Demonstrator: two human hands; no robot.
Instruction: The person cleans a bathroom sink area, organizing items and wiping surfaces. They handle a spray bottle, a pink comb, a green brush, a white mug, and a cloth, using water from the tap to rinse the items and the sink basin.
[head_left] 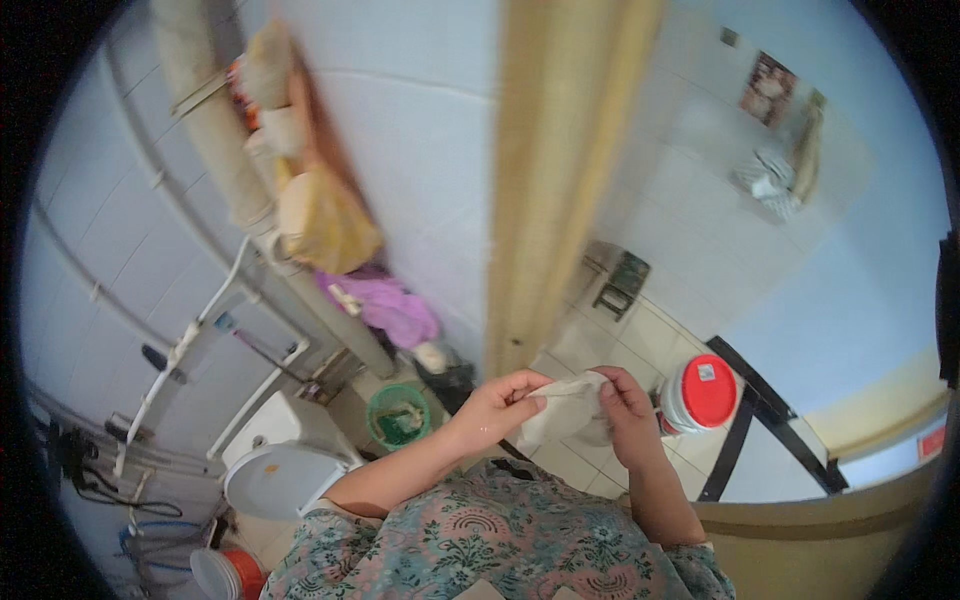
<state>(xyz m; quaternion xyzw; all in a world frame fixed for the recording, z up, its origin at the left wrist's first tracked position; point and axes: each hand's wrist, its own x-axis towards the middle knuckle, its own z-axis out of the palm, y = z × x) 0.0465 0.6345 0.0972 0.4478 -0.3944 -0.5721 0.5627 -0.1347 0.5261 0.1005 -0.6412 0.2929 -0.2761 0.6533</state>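
A thin, whitish, see-through plastic bag (553, 420) hangs between my hands in front of my body; whether it is a bag or a loose sheet is hard to make out. My left hand (500, 405) pinches its top edge on one side with thumb and fingers. The opposite top corner sits between the fingers of my right hand (626, 405). The upper edge is bunched between the two grips, and the rest hangs below, with floor tiles faintly showing through it.
A door frame (540, 200) rises ahead. On the left are a toilet (290, 465), a green basket (398, 415), pipes (210, 330) and hanging bags (330, 220). To the right stand a red-lidded bucket (700, 392), a dark stool (622, 285) and a black metal frame (760, 390).
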